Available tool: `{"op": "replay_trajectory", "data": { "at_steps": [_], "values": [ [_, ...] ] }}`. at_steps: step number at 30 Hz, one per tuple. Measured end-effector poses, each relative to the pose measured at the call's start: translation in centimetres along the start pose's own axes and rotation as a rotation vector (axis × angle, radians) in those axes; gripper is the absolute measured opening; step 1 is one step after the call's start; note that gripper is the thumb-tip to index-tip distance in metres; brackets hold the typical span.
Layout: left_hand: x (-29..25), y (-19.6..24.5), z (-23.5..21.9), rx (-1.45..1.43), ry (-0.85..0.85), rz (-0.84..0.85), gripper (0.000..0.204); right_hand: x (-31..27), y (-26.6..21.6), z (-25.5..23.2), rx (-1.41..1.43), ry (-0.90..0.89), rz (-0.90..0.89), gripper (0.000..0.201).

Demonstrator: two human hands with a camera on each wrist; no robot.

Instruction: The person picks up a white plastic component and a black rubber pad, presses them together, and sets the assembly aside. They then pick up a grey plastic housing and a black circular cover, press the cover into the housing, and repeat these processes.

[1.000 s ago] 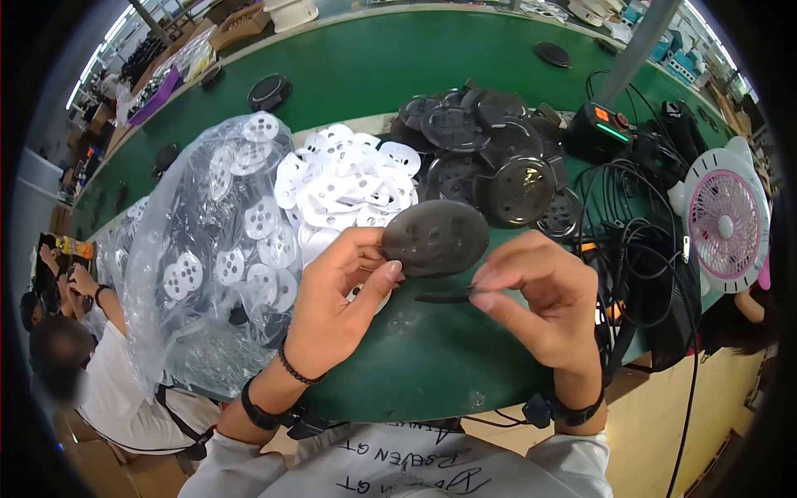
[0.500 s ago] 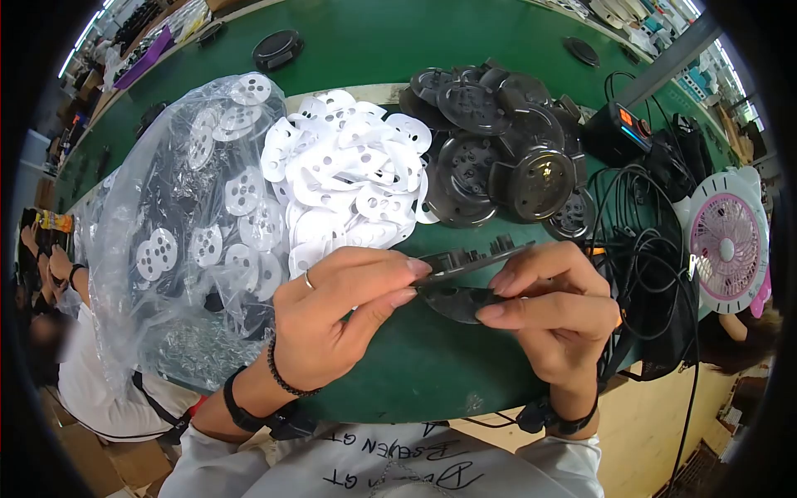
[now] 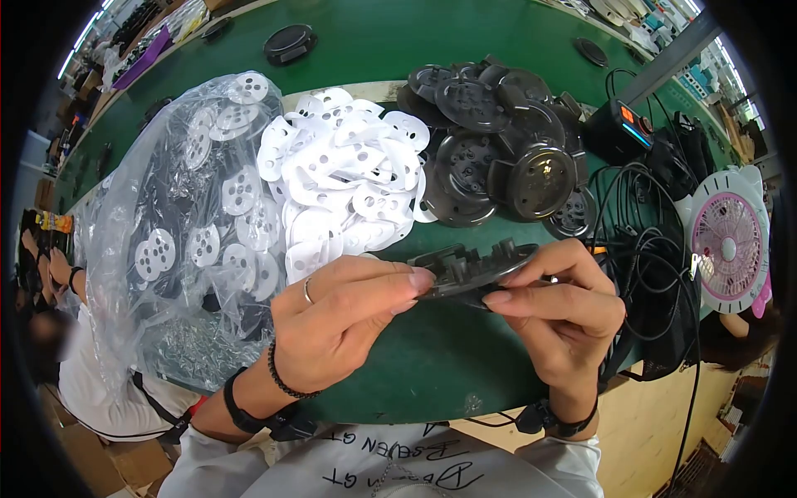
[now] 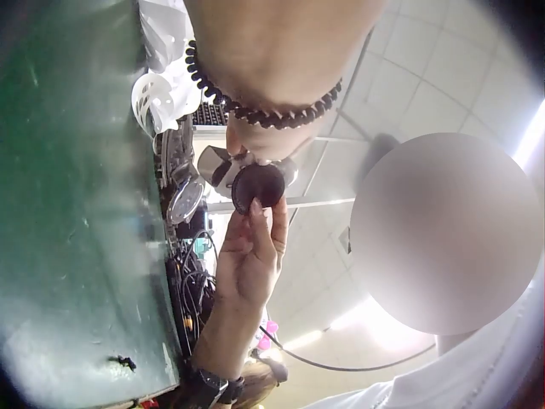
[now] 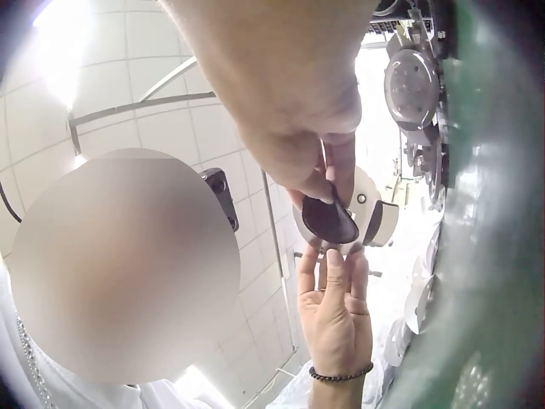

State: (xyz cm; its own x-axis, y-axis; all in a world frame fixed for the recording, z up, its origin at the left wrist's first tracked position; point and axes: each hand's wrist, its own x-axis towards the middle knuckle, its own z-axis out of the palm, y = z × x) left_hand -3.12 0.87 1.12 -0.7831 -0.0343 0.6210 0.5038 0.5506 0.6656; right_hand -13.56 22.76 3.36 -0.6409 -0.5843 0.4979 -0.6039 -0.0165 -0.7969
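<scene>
Over the near edge of the table, my left hand (image 3: 336, 319) pinches the left rim of a dark translucent round plastic cover (image 3: 469, 270). The cover is tilted, with raised posts and tabs on its upper side. My right hand (image 3: 564, 307) holds a thin black disc (image 5: 330, 223) between thumb and fingers, against the cover's underside. In the head view the disc is mostly hidden beneath the cover. The left wrist view shows the disc's dark round face (image 4: 258, 187) in front of the cover, with right fingertips on its edge.
White perforated discs (image 3: 349, 178) lie heaped behind my left hand, beside a clear plastic bag (image 3: 178, 274) of similar discs. Dark covers (image 3: 498, 141) are piled behind the work. Black cables (image 3: 643, 241) and a pink-and-white fan (image 3: 726, 236) stand to the right.
The cover has turned from showing its smooth face to lying nearly edge-on, posts upward. The right hand has brought the black disc up against its underside.
</scene>
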Motion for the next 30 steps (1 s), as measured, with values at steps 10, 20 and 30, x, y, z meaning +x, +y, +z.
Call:
{"op": "replay_trajectory", "data": {
  "at_steps": [10,20,30],
  "values": [
    [-0.6,0.6,1.2,-0.059,0.086,-0.132,0.029,-0.3,0.1,1.2,-0.044,0.047,0.028,0.041],
    [-1.1,1.5,2.4,-0.407,0.178,-0.526,0.024,-0.9,0.4,2.5,0.153,0.32,0.101,0.076],
    [-1.0,1.7,2.6,-0.395,0.173,-0.551,0.024,-0.9,0.6,2.2,0.073,0.299,-0.039,0.062]
  ]
}}
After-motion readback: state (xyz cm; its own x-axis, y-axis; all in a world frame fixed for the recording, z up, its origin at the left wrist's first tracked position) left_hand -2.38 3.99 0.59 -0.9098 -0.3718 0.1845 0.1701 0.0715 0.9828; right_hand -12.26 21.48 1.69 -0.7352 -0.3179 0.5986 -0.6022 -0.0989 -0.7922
